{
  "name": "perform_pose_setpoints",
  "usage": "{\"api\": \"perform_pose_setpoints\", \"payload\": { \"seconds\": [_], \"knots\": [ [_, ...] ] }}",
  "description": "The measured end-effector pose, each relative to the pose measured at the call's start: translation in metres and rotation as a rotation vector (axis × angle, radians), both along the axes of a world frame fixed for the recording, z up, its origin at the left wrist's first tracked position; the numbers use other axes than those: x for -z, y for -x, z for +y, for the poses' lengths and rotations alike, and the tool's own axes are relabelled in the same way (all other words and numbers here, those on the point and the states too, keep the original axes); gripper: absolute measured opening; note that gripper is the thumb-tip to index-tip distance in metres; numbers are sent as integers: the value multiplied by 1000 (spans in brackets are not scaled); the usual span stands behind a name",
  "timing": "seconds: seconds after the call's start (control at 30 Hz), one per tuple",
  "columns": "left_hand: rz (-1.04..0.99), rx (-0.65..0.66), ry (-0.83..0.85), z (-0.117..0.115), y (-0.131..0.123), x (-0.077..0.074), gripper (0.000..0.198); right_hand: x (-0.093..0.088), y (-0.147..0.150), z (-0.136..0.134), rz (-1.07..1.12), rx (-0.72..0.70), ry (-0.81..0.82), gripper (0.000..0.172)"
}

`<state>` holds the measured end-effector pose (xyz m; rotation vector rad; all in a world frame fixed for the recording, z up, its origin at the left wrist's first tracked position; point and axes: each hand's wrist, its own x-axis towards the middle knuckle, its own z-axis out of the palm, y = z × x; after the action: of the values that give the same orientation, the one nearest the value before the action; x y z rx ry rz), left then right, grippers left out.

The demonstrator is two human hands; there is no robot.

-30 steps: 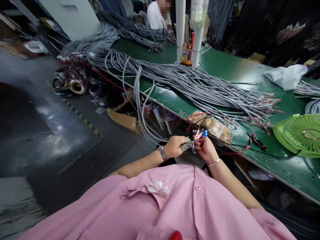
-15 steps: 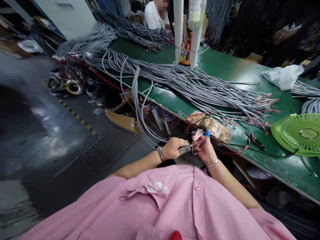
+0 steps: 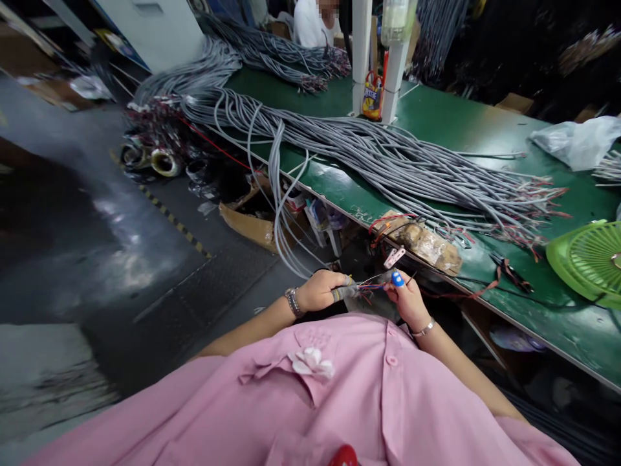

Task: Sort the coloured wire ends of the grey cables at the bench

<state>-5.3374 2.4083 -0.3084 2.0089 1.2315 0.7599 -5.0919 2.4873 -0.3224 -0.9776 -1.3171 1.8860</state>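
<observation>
My left hand (image 3: 319,291) is closed on the stripped end of a grey cable (image 3: 286,249), with grey covers on some of its fingers. Thin coloured wires (image 3: 370,286), red and blue among them, run from that end across to my right hand (image 3: 410,303). The right fingers pinch these wires, and a blue cover is on the thumb. Just above the right hand a pink clip (image 3: 394,257) shows at the bench edge. Several looped grey cables hang from the bench down to my left hand.
A long bundle of grey cables (image 3: 369,152) lies on the green bench (image 3: 449,110). Near its front edge are a taped block (image 3: 431,246) and pliers (image 3: 512,273), with a green fan (image 3: 589,259) farther right. An open cardboard box (image 3: 247,226) sits below. Across the bench is a person (image 3: 310,24).
My hands have moved slightly apart, the left one leftward and the right one rightward, so more of the wires shows between them. The pink clip now stands clear of the right fingers.
</observation>
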Motion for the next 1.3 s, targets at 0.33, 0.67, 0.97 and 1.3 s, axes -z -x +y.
{"api": "perform_pose_setpoints", "payload": {
  "seconds": [0.33, 0.67, 0.97, 1.3],
  "knots": [
    [-76, -238, -159, 6, -19, -2, 21, -25, -7, -4, -127, -62, -119, 30],
    [6, -290, -372, 12, -25, -3, 20, -33, -9, -9, 0, -155, 120, 33],
    [-419, -295, -56, 33, -25, -3, 30, -27, 0, 27, -75, 65, 192, 61],
    [-521, -160, 40, 61, -40, 2, 34, -25, 16, 39, 69, 177, 223, 47]
  ]
}}
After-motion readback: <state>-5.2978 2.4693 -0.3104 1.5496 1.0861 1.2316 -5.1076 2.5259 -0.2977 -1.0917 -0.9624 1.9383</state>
